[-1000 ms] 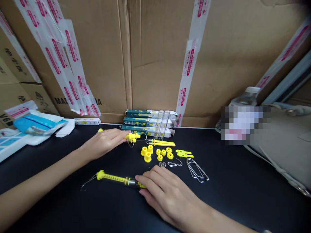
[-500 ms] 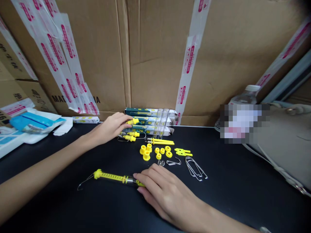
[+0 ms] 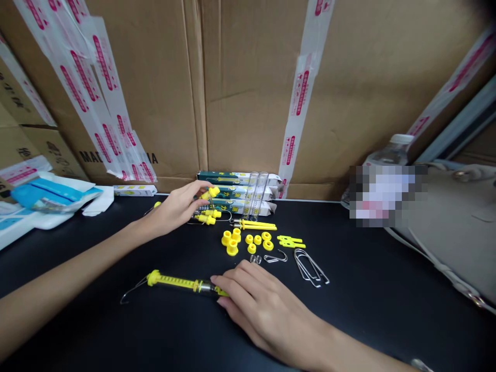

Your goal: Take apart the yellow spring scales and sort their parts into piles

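My right hand (image 3: 258,299) is closed around the right end of a spring scale (image 3: 174,280), which lies on the black table. The scale has a yellow graduated strip in a clear tube and a wire hook at its left end; its right end is hidden under my fingers. Farther back, my left hand (image 3: 174,209) pinches another spring scale by its yellow end (image 3: 211,193), raised just above the table. More yellow-ended spring scales (image 3: 205,219) with wire hooks lie just below those fingers, partly covered by the hand.
Behind are several narrow boxes (image 3: 232,207) with clear tubes (image 3: 253,194) across them. Yellow flanged caps (image 3: 232,248), yellow rings (image 3: 268,245), flat yellow pieces (image 3: 290,242) and wire hooks (image 3: 310,268) lie mid-table. A bottle (image 3: 401,147) and bag (image 3: 453,232) stand right; a blue packet (image 3: 58,194) lies left.
My left hand has raised the yellow-ended spring scale slightly and tilted it. My right hand keeps its hold on the other scale. The view has shifted a little.
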{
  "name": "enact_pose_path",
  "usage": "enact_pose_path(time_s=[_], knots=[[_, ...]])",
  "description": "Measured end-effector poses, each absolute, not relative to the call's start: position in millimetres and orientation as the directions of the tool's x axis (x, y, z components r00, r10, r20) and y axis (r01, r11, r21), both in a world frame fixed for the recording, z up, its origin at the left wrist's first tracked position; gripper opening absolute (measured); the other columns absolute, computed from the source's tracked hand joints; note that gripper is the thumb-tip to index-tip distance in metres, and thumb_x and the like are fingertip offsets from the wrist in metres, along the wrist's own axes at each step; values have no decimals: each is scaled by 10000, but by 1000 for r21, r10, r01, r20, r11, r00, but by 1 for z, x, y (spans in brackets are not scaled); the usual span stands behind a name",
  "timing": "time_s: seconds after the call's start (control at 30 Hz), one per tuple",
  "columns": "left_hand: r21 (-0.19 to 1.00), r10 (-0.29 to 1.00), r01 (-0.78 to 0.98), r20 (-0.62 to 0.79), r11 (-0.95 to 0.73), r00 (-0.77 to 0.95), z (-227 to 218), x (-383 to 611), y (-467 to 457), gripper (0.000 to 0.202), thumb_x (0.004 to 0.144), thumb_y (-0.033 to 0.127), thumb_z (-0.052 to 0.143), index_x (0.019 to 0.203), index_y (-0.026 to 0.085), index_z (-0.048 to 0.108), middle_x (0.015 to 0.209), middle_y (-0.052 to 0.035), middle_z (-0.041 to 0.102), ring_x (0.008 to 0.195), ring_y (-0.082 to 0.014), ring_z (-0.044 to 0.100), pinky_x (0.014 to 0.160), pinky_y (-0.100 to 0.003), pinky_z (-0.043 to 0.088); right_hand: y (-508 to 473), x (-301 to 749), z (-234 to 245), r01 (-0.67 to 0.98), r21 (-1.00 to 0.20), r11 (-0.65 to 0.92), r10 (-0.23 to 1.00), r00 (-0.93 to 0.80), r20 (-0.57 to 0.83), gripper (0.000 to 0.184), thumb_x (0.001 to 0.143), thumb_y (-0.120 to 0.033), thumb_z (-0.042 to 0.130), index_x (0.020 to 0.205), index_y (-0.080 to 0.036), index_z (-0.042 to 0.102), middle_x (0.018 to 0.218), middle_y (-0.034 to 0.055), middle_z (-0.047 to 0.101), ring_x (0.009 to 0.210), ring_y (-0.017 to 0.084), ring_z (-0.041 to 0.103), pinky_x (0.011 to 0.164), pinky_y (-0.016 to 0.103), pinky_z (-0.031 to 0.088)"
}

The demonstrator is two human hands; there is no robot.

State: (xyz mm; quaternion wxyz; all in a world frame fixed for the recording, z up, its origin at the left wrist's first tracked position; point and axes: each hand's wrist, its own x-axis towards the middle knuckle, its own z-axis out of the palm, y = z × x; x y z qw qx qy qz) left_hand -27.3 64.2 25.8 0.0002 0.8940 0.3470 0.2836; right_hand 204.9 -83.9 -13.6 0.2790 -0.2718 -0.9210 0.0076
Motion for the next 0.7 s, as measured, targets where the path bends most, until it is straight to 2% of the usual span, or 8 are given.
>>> enact_pose_path(time_s=[0.13, 0.33, 0.47, 0.57, 0.7], knots=[[195, 626, 612, 437, -767, 646, 22, -33, 68, 308, 988, 212, 418, 1290, 166, 459, 1247, -107, 613, 1138, -210, 607, 971, -337, 491, -85, 205, -11, 493, -159, 855, 499, -702, 508, 265, 993, -169, 485, 1205, -73, 611, 1022, 100, 701, 886, 218, 617, 832, 374, 550], [182, 613, 591, 363, -786, 702, 20, -36, 68, 341, 1008, 270, 414, 1339, 189, 431, 1265, -100, 604, 1138, -207, 609, 967, -342, 495, -85, 206, -10, 502, -156, 851, 507, -703, 498, 263, 992, -169, 487, 1202, -77, 614, 1021, 103, 701, 887, 219, 618, 839, 373, 543], [142, 576, 564, 323, -814, 750, 15, -34, 69, 331, 1008, 257, 417, 1331, 206, 474, 1218, -93, 602, 1140, -206, 582, 975, -347, 479, -85, 205, -10, 500, -157, 852, 505, -706, 496, 270, 996, -173, 478, 1212, -77, 609, 1023, 103, 700, 888, 220, 613, 846, 376, 537], [103, 554, 554, 325, -826, 766, 11, -34, 72, 313, 1003, 238, 426, 1299, 224, 526, 1169, -90, 607, 1078, -218, 579, 945, -377, 478, -85, 205, -8, 496, -164, 853, 507, -710, 490, 268, 993, -168, 483, 1209, -73, 611, 1018, 104, 697, 876, 218, 607, 828, 366, 539], [64, 514, 529, 363, -846, 778, 8, -32, 73, 319, 1004, 244, 443, 1310, 234, 531, 1236, -91, 594, 1184, -249, 506, 1020, -441, 415, -86, 205, -7, 495, -171, 852, 509, -709, 488, 269, 989, -166, 488, 1205, -67, 614, 1014, 106, 699, 864, 219, 605, 818, 365, 539]])
